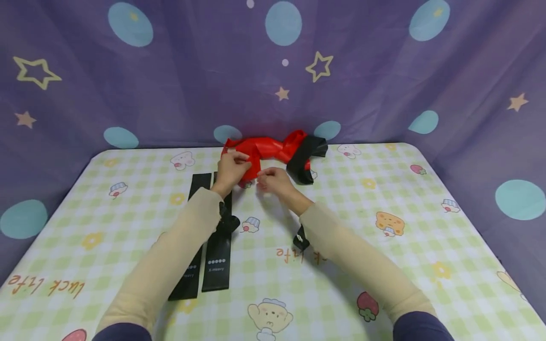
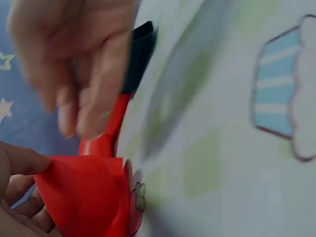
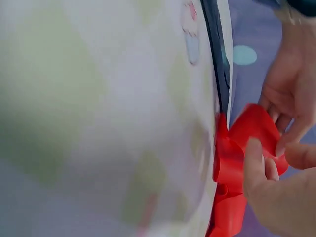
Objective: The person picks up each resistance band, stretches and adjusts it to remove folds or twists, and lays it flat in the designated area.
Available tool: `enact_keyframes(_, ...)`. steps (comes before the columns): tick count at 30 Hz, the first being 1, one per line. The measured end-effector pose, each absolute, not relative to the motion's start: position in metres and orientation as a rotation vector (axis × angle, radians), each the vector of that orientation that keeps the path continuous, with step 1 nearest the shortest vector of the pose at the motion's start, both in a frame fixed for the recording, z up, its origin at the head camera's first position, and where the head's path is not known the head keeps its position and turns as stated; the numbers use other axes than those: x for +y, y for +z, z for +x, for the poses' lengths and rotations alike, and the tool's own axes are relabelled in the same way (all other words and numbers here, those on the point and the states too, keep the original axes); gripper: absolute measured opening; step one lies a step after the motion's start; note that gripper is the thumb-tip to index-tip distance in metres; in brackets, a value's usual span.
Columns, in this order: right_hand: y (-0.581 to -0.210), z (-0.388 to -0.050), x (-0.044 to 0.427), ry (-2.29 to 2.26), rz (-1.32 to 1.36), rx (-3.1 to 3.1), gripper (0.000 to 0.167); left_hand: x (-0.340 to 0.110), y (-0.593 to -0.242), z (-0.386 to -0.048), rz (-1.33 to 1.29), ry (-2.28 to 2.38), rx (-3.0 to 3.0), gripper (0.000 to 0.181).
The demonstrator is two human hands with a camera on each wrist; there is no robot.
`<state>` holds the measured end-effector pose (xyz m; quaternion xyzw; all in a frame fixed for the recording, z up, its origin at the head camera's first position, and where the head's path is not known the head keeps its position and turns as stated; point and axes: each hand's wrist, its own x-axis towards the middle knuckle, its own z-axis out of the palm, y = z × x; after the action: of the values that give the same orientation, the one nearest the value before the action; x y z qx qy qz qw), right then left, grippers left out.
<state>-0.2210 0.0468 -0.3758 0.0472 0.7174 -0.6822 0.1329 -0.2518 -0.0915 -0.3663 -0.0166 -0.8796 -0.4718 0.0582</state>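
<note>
A loose red resistance band [image 1: 266,148] lies bunched in folds at the table's far edge. My left hand [image 1: 232,169] pinches one end of it between thumb and fingers, lifting a flap that shows large in the left wrist view [image 2: 81,195]. Just right of that flap is my right hand [image 1: 277,181], its fingers loosely bent. The left wrist view shows a gap between this right hand [image 2: 74,54] and the red flap, with nothing in its fingers. A crumpled black band [image 1: 304,158] lies against the red one's right end.
Two flat black resistance bands [image 1: 216,265] lie lengthwise side by side, partly under the left forearm; one is printed "X-Heavy". A patterned cloth [image 1: 341,265] covers the table. Behind it hangs a purple curtain [image 1: 239,71].
</note>
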Motion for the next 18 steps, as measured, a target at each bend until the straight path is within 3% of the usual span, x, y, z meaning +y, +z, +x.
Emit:
enact_keyframes(7,-0.377,-0.238,0.041,-2.061,0.179,2.098,0.03,-0.088,-0.371,-0.239,-0.323,-1.205,-2.704,0.018)
enact_keyframes(18,-0.377,-0.249,0.04,-2.183,0.244,1.988,0.034,-0.086,-0.368,-0.222,-0.439,-1.093,-2.768,0.019)
